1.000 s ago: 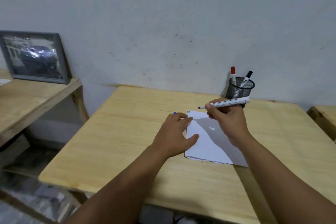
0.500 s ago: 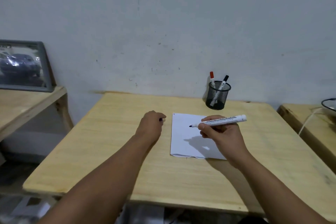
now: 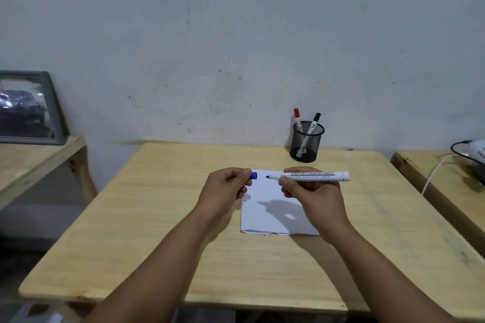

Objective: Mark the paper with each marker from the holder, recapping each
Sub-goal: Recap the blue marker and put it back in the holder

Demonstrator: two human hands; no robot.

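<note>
Raised: left hand (image 3: pixel 225 189) with blue cap (image 3: pixel 253 175) | now facing marker (image 3: pixel 312 176) tip

The scene is evenly and rather dimly lit, with a cool grey cast on the wall (image 3: pixel 236 34). Light falls from above and in front, so the hands throw a soft dark shadow on the paper (image 3: pixel 265 217) and the mesh holder (image 3: pixel 307 143) shades the wall behind it. The glass of the picture frame (image 3: pixel 26 107) shows pale glare. Focus is sharp at the centre; print on the marker (image 3: pixel 315 176) is smeared. Wide-angle distortion bows the table (image 3: pixel 157 217) edges, and the corners look soft.
</note>
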